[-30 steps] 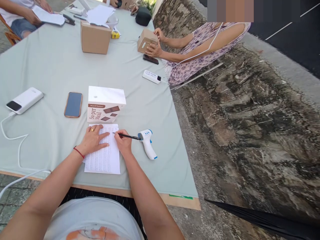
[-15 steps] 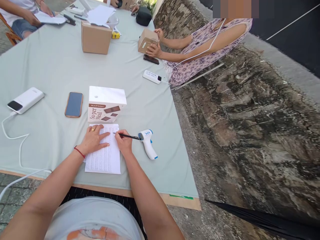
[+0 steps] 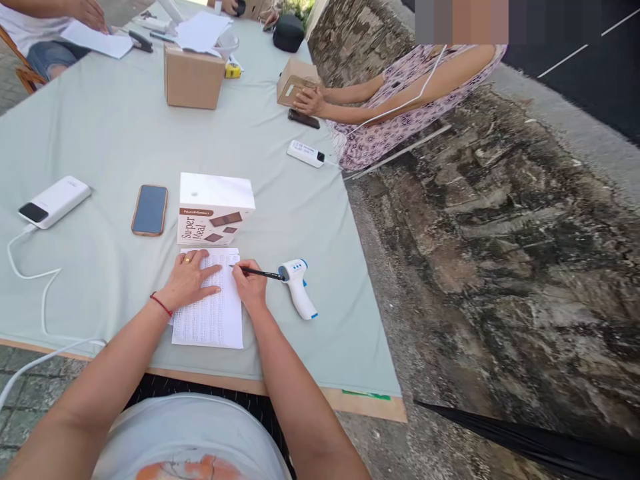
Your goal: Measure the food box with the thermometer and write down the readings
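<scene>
I see a cloth-covered table (image 3: 115, 140) | white box (image 3: 217, 193) standing just beyond printed sheet (image 3: 209, 328) | left hand (image 3: 190, 283) flat on sheet, spread, gripping nothing: I'd keep pressing | right hand (image 3: 251, 287) pinching black pen (image 3: 265, 272) over sheet's upper right: stroke lightly.

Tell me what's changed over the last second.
At upper left, a co-worker's hand has left the papers' left edge. At the small box, another person's far hand moved lower. Unchanged: left hand spread on the sheet, right hand holding the pen.
</scene>
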`<state>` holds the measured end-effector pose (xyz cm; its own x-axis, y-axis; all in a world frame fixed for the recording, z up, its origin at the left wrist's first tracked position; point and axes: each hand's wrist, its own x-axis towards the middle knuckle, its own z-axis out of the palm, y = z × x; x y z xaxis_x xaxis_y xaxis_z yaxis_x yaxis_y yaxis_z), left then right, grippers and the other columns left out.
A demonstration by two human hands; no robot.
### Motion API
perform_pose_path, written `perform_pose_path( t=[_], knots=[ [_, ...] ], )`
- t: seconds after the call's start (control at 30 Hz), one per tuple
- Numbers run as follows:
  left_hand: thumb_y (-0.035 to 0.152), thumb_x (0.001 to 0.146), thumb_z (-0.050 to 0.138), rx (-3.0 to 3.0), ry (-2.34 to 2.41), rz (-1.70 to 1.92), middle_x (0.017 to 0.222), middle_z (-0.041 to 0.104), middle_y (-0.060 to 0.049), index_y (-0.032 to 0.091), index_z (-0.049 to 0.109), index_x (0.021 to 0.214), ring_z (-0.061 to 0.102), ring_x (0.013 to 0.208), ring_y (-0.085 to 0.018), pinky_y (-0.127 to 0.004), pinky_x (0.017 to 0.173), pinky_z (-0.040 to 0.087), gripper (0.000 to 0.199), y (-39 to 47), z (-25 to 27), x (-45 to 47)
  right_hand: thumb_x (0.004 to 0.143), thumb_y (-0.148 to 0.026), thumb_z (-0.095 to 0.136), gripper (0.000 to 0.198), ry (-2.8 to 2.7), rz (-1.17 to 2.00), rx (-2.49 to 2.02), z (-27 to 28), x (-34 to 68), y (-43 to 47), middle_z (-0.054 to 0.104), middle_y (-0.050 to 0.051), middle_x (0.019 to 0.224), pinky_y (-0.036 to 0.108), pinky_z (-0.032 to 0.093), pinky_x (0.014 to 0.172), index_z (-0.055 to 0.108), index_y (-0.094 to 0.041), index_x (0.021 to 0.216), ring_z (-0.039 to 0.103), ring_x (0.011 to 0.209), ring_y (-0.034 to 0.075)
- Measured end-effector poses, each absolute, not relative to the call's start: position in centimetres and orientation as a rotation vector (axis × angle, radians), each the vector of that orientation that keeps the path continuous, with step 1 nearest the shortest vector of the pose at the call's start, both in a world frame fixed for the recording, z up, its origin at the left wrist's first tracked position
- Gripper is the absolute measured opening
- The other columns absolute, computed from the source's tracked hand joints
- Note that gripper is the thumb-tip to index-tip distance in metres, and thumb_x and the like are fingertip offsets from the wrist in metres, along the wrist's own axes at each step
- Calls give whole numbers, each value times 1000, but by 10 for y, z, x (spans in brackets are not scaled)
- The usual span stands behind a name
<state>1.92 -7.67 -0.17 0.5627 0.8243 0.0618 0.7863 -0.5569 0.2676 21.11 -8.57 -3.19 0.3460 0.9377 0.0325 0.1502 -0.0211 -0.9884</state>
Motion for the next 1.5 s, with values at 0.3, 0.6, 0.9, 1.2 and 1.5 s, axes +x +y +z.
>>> perform_pose_path(
  t=[0.3, 0.6, 0.9, 1.2, 1.5],
  knots=[
    [57, 94, 70, 2598, 1338, 288, 146, 52, -17, 31, 70, 139, 51, 128, -37, -55, 110, 37, 52, -77, -3, 19, 71, -46, 55, 23, -1108, 824, -1464, -37, 212, -85, 58, 0, 70, 32, 46, 65, 57, -23, 74, 53, 69, 18],
    [56, 92, 72, 2576, 1345, 307, 145, 53, -16, 31, 71, 138, 51, 128, -37, -54, 110, 37, 52, -76, -3, 19, 69, -45, 56, 22, -1060, 827, -1473, -34, 212, -87, 60, -1, 69, 31, 46, 65, 57, -23, 74, 53, 67, 18],
    [56, 92, 72, 2566, 1340, 335, 145, 53, -15, 33, 71, 137, 52, 127, -38, -54, 109, 37, 51, -76, -4, 18, 69, -43, 55, 20, -1079, 838, -1483, -33, 211, -86, 58, -1, 68, 30, 45, 65, 55, -23, 72, 51, 67, 17],
    [43, 98, 61, 2441, 1428, 730, 106, 65, -12, 19, 70, 96, 59, 99, -27, -47, 92, 47, 26, -70, -8, 12, 85, -51, 52, 32, -1122, 638, -1462, -35, 219, -88, 64, 4, 85, 35, 52, 77, 62, -22, 89, 59, 81, 21],
    [52, 87, 73, 1567, 1554, 1427, 160, 36, -19, 23, 33, 152, 47, 144, -33, -52, 116, 45, 82, -33, -27, -17, 89, -8, 33, 56, -1874, 260, -1552, -51, 268, -89, 68, 16, 114, 48, 52, 96, 69, -18, 131, 61, 102, 28]
  ],
)
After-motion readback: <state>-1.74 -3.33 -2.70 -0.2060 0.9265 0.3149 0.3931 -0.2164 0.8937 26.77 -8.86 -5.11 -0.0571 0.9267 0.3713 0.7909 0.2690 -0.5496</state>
